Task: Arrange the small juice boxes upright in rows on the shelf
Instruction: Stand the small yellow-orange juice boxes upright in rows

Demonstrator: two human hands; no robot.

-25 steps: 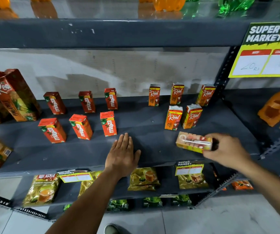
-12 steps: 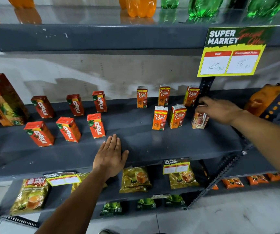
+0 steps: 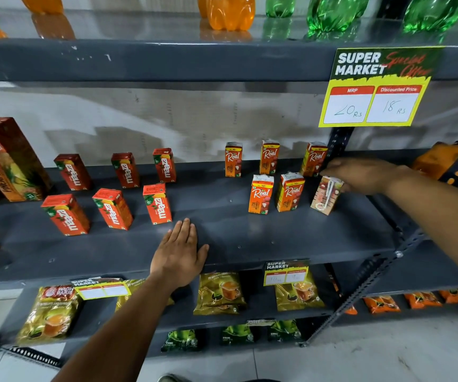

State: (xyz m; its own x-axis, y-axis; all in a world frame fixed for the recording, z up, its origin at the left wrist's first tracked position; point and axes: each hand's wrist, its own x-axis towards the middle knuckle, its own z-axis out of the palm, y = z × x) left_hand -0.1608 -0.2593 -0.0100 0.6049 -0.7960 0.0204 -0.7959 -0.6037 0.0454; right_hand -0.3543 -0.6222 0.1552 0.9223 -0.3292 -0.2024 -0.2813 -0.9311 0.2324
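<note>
1. Head view, looking forward and down at the middle shelf (image 3: pixel 249 238) of a grey metal rack.
2. Left group: six red Maaza boxes (image 3: pixel 157 204) stand upright in two rows of three, back and front, well apart from one another.
3. Right group, back row: three orange Real boxes (image 3: pixel 269 157) stand upright near the wall.
4. Right group, front row: two further boxes stand upright with labels forward; a third, the straw-side box (image 3: pixel 326 194), stands just beside them at the right end, tilted slightly and turned so that its straw faces the camera.
5. Right hand (image 3: pixel 365 175): reaches in from the right, fingers touching the top rear of the straw-side box. Whether the fingers are clenched on the box or merely resting against it cannot be told, since the contact is partly hidden.
6. Left hand (image 3: pixel 179 252): lies flat, palm down, fingers extended, on the bare front part of the shelf; it grasps nothing.
7. Progress, as a judgement: both groups now show a three-by-two layout, so the arrangement appears nearly complete. Remaining work is likely to square up the last box, perhaps turn its label forward, and withdraw the hand.
8. Surroundings: a large pineapple carton (image 3: pixel 9 161) stands at far left; a price sign (image 3: pixel 374 89) hangs above.
</note>
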